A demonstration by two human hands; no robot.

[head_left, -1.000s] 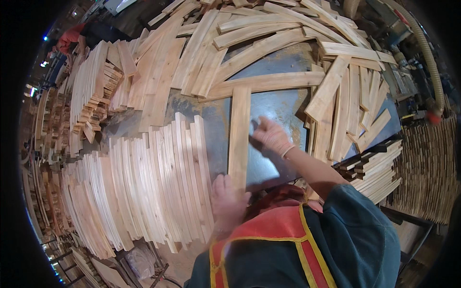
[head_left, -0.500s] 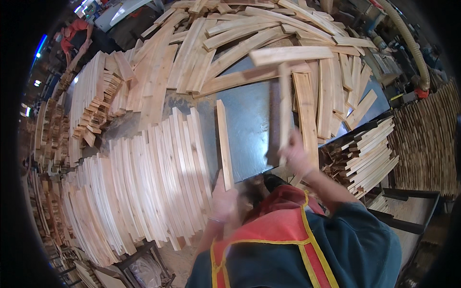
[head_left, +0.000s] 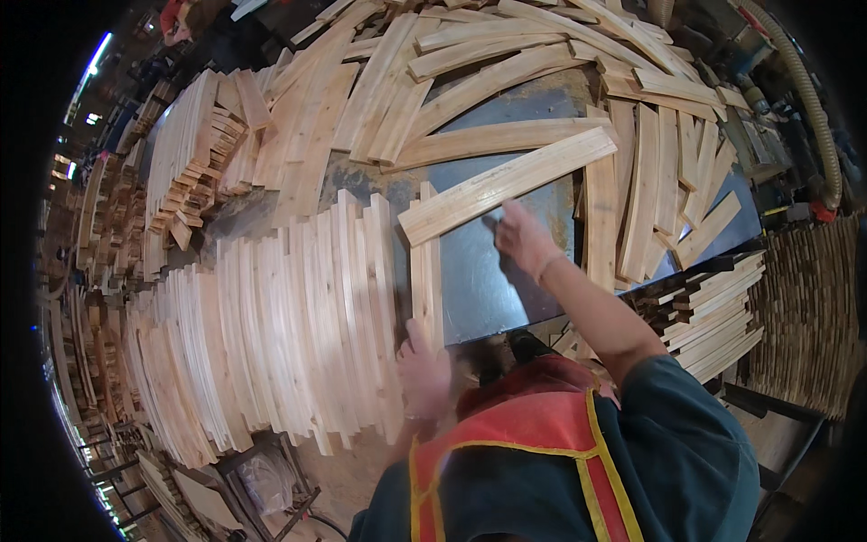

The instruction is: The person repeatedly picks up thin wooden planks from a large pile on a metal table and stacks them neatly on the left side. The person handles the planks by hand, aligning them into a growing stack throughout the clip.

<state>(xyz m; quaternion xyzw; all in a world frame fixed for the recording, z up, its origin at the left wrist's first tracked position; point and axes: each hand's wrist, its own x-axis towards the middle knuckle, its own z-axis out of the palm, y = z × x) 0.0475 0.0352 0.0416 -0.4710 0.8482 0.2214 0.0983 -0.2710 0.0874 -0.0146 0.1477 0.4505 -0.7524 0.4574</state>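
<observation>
A pale wooden board (head_left: 506, 185) slants across the metal tabletop (head_left: 474, 289), its left end over the top of another board and its right end over the loose boards. My right hand (head_left: 526, 242) is at its near edge, fingers bent together against the wood; the underside of the grip is hidden. At the left, my left hand (head_left: 424, 372) is beside the near end of a lengthwise board (head_left: 427, 280). Its fingers are apart, with nothing visibly gripped. A long row of boards (head_left: 298, 334), packed side by side, stands just left of that hand.
Loose boards (head_left: 641, 190) lie in a jumble along the table's far and right sides. More boards are stacked at the left (head_left: 185, 163) and below the right edge (head_left: 722, 312). A ribbed hose (head_left: 804, 99) hangs at the far right. Another person (head_left: 176, 20) is at the far left.
My right hand has moved left and away from me, from an upright-looking board to the slanting one. My left fingers have loosened from the lengthwise board, which now shows its broad face.
</observation>
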